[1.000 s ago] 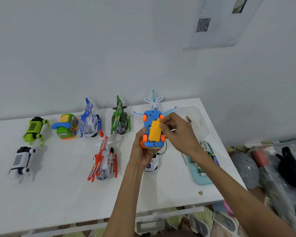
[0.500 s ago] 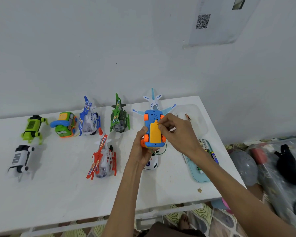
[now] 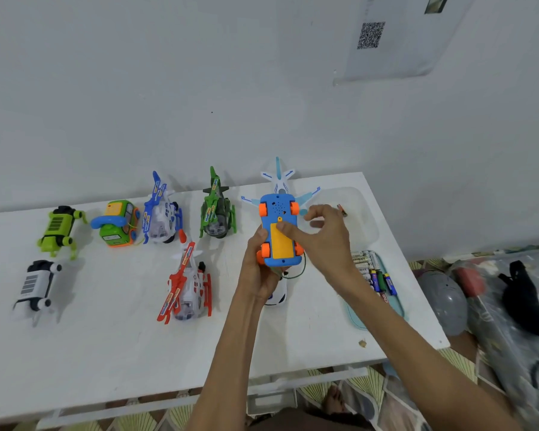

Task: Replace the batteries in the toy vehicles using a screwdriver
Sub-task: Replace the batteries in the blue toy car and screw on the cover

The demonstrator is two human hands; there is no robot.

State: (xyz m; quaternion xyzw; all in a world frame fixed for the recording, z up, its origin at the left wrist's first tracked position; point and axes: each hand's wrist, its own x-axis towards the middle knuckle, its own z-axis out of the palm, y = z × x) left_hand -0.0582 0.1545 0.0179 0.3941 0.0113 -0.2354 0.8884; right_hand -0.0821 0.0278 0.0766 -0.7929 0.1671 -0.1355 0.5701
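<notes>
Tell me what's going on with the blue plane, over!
Left hand grips blue plane, belly up. Right hand presses a forefinger on yellow battery cover. No tool in either hand. Nothing blocking the cover.

The white counter has toys on it. At the back sit a green robot dog, a green and orange car, a blue helicopter and a green helicopter, side by side. Nearer are a white robot dog and a red helicopter. On the right, a pale blue tray holds batteries, and a clear tray sits in the far corner
</notes>
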